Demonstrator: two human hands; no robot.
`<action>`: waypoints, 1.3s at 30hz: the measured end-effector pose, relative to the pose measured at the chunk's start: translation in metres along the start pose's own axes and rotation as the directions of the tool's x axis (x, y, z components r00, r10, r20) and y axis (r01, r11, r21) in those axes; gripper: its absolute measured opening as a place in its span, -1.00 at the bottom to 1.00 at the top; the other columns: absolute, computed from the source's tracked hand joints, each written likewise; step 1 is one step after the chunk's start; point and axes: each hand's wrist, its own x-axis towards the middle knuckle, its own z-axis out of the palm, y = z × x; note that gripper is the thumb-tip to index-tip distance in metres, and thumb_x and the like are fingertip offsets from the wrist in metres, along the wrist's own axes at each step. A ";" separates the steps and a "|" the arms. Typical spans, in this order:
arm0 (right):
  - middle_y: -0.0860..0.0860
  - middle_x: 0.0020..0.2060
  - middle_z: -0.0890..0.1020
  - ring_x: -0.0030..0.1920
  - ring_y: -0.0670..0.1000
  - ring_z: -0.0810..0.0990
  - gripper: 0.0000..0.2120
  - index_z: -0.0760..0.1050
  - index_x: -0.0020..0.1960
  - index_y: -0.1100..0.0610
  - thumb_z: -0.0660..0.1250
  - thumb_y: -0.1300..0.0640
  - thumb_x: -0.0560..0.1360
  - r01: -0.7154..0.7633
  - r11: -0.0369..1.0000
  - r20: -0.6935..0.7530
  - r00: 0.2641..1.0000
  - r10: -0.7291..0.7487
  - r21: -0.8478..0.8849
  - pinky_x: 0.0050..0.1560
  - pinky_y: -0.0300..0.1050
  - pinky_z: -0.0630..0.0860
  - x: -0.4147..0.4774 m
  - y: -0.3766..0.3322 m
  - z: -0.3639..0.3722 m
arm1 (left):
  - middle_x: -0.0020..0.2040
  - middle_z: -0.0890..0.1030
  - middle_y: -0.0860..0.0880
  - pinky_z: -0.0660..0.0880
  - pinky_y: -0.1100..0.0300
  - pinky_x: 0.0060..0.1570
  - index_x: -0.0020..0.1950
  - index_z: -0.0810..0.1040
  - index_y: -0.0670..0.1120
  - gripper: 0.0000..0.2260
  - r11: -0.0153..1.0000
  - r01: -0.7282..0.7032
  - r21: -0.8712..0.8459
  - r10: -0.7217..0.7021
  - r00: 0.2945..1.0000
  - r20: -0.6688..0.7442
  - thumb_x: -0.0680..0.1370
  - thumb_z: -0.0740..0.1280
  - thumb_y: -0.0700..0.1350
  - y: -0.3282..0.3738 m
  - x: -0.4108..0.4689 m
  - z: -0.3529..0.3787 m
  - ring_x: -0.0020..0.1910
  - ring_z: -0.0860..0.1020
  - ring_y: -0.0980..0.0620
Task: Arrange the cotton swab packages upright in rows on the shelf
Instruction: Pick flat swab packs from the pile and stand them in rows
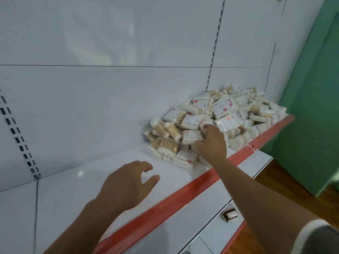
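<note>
A loose heap of cotton swab packages [216, 121] lies jumbled on the right part of the white shelf [77, 195], against the back panel. They are small clear packs with white labels and wooden sticks showing. My right hand [212, 142] reaches into the front of the heap, its fingers curled round one labelled package [191, 136]. My left hand [128, 186] hovers over the bare shelf left of the heap, fingers loosely curved, holding nothing.
A red price strip [183, 191] runs along the shelf's front edge. Below it, a lower white shelf [216, 233] carries a small brown item [230, 214]. A green panel [311, 99] stands at the right over a wooden floor. Slotted uprights mark the back panel.
</note>
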 end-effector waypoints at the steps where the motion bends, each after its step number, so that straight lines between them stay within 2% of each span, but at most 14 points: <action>1: 0.03 0.25 0.48 0.26 0.11 0.44 -0.44 0.38 0.37 0.11 0.35 0.22 0.38 -0.006 1.000 -0.008 1.000 0.006 0.010 0.26 0.08 0.44 0.004 0.000 -0.001 | 0.33 0.49 0.25 0.35 0.28 0.27 0.38 0.43 0.18 -0.60 1.000 -0.013 -0.007 0.013 1.000 0.005 0.59 0.18 0.28 0.002 0.009 0.000 0.30 0.44 0.24; 6: -0.07 0.13 0.56 0.09 -0.02 0.57 -0.67 0.41 0.29 0.05 0.30 0.06 0.55 -0.065 0.973 -0.011 0.998 0.069 0.223 0.13 0.02 0.53 0.023 0.008 -0.004 | 0.32 0.50 0.25 0.38 0.23 0.28 0.37 0.45 0.18 -0.62 0.995 -0.096 -0.042 0.095 0.995 -0.018 0.60 0.18 0.27 0.016 0.050 0.007 0.31 0.45 0.21; 11: -0.07 0.20 0.56 0.14 -0.01 0.55 -0.48 0.40 0.39 0.07 0.42 -0.06 0.49 -0.004 0.999 0.061 0.998 0.001 0.048 0.14 -0.05 0.48 0.038 0.026 -0.006 | 0.34 0.50 0.23 0.36 0.24 0.26 0.38 0.45 0.18 -0.61 0.993 -0.099 -0.060 0.101 0.995 0.023 0.59 0.21 0.27 0.033 0.074 0.018 0.32 0.45 0.20; 17: -0.11 0.16 0.63 0.08 -0.04 0.62 -0.55 0.44 0.39 -0.03 0.33 -0.12 0.54 0.195 0.973 0.077 0.979 -0.186 -0.126 0.11 -0.07 0.54 0.063 0.037 -0.020 | 0.30 0.52 0.16 0.36 0.23 0.19 0.37 0.47 0.14 -0.61 0.995 -0.078 0.065 0.084 0.993 -0.084 0.59 0.22 0.25 0.063 0.100 0.012 0.30 0.46 0.13; 20: -0.09 0.10 0.65 0.00 -0.09 0.62 -0.60 0.48 0.37 0.00 0.34 -0.05 0.56 0.249 0.967 0.045 0.967 -0.252 0.050 0.09 -0.10 0.55 0.074 0.047 -0.031 | 0.21 0.54 0.23 0.35 0.26 0.09 0.32 0.50 0.17 -0.64 0.995 -0.020 -0.099 0.011 0.996 -0.087 0.57 0.27 0.24 0.082 0.116 0.015 0.21 0.50 0.20; 22: -0.05 0.07 0.65 -0.03 -0.07 0.62 -0.66 0.52 0.32 0.02 0.37 0.01 0.56 0.155 0.910 0.012 0.985 -0.173 0.385 0.08 -0.08 0.57 0.086 0.057 -0.041 | 0.11 0.55 0.26 0.40 0.26 0.07 0.27 0.53 0.16 -0.68 0.973 0.005 -0.231 -0.027 0.995 -0.094 0.56 0.31 0.21 0.096 0.127 0.020 0.12 0.52 0.26; 23: -0.01 0.06 0.66 -0.04 -0.04 0.63 -0.67 0.52 0.31 0.04 0.37 0.05 0.56 0.065 0.804 0.044 0.993 -0.112 0.591 0.04 -0.08 0.59 0.093 0.062 -0.046 | 0.09 0.56 0.26 0.43 0.27 0.06 0.25 0.54 0.15 -0.69 0.959 0.004 -0.285 -0.034 0.994 -0.100 0.55 0.33 0.20 0.103 0.132 0.022 0.09 0.53 0.27; 24: 0.04 0.06 0.66 -0.05 -0.02 0.64 -0.67 0.52 0.32 0.07 0.37 0.08 0.57 -0.036 0.667 0.112 0.991 -0.070 0.744 -0.03 -0.11 0.60 0.100 0.067 -0.051 | 0.07 0.58 0.25 0.47 0.28 0.06 0.24 0.55 0.14 -0.70 0.935 0.004 -0.354 -0.043 0.994 -0.104 0.55 0.34 0.18 0.111 0.137 0.024 0.08 0.54 0.29; 26: 0.08 0.05 0.67 -0.09 -0.02 0.65 -0.68 0.51 0.32 0.11 0.34 0.13 0.58 -0.168 0.457 0.237 0.967 -0.098 0.873 -0.11 -0.16 0.56 0.110 0.073 -0.060 | 0.08 0.59 0.21 0.51 0.27 0.06 0.24 0.55 0.13 -0.71 0.856 0.019 -0.516 -0.087 0.990 -0.109 0.54 0.37 0.15 0.126 0.145 0.027 0.09 0.55 0.27; 29: -0.01 -0.09 0.69 -0.20 -0.09 0.62 -0.71 0.51 0.29 0.13 0.32 0.19 0.58 -0.262 0.309 0.337 0.915 -0.222 0.914 -0.21 -0.22 0.54 0.114 0.077 -0.062 | 0.13 0.59 0.17 0.52 0.12 0.21 0.32 0.52 0.09 -0.63 0.708 0.074 -0.702 -0.187 0.979 -0.086 0.54 0.39 0.13 0.147 0.153 0.033 0.18 0.56 0.15; 33: 0.04 -0.01 0.67 -0.09 -0.01 0.63 -0.74 0.54 0.25 0.13 0.32 0.19 0.57 -0.289 0.235 0.360 0.860 -0.362 0.928 -0.12 -0.16 0.59 0.118 0.081 -0.059 | 0.23 0.58 0.04 0.51 0.08 0.26 0.39 0.43 -0.01 -0.53 0.528 0.143 -0.837 -0.275 0.961 -0.009 0.53 0.42 0.09 0.163 0.156 0.041 0.18 0.58 0.09; 35: 0.03 -0.04 0.68 -0.08 0.00 0.64 -0.81 0.56 0.17 0.11 0.30 0.22 0.58 -0.299 0.201 0.357 0.843 -0.402 0.933 -0.12 -0.15 0.59 0.121 0.079 -0.058 | 0.20 0.62 -0.02 0.54 0.11 0.20 0.30 0.47 -0.02 -0.60 0.436 0.172 -0.883 -0.313 0.949 0.031 0.51 0.45 0.05 0.167 0.156 0.044 0.14 0.63 0.04; 37: 0.03 -0.07 0.69 -0.08 0.01 0.64 -0.83 0.56 0.12 0.10 0.28 0.26 0.58 -0.320 0.189 0.372 0.820 -0.436 0.928 -0.12 -0.14 0.58 0.121 0.072 -0.058 | 0.14 0.69 -0.11 0.59 0.14 0.11 0.20 0.53 -0.10 -0.69 0.276 0.157 -0.948 -0.324 0.944 0.062 0.51 0.47 -0.06 0.170 0.156 0.046 0.09 0.67 -0.02; 39: 0.03 -0.09 0.69 -0.09 0.00 0.64 -0.85 0.57 0.09 0.12 0.28 0.26 0.57 -0.321 0.234 0.395 0.793 -0.463 0.918 -0.11 -0.12 0.58 0.121 0.066 -0.057 | 0.11 0.69 -0.15 0.63 0.19 -0.02 0.22 0.52 -0.17 -0.69 0.197 0.089 -0.976 -0.402 0.916 0.002 0.51 0.47 -0.16 0.170 0.156 0.045 0.03 0.68 -0.03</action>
